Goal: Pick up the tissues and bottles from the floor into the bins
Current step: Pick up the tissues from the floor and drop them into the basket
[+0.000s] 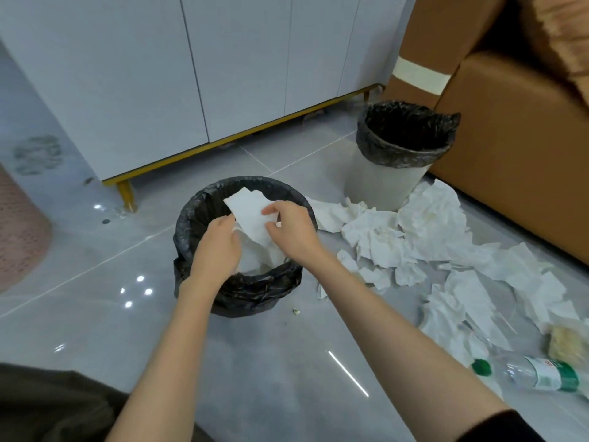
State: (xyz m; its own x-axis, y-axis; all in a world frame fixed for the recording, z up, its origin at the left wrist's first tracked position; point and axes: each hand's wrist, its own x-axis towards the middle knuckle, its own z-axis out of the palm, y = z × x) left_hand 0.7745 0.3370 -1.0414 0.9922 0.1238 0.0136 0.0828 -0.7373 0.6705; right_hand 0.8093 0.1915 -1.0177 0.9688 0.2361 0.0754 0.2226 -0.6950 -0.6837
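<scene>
A: Where is the tissue sheet (251, 215) against the hands?

B: Between them, right over the mouth of the black-lined near bin (255, 301). The left hand (216, 247) is at its near-left edge, the right hand (291, 232) at its right edge.

A: And how do the hands hold it?

B: The right hand pinches the sheet's right edge between thumb and curled fingers. The left hand is curled too, knuckles up, closed on the lower part of the sheet. Its fingertips are hidden behind the hand and the paper.

A: Which way does the sheet run?

B: Its long axis slants from far left to near right, with the free corner standing up toward the bin's far rim. More crumpled tissue (255, 260) lies inside the bin beneath it.

A: And the rest of the litter?

B: Loose tissues (424, 231) spread over the floor (287, 362) to the right of the near bin. They reach the foot of the far bin (382, 183), white, black-lined, standing against the brown sofa (510, 154). At the near right a clear plastic bottle (535, 370) lies on its side, long axis left to right, its green cap (481, 366) pointing left. Both hands are well apart from it.

A: Anything behind?

B: A gold-legged white cabinet (143, 74) along the far side.
</scene>
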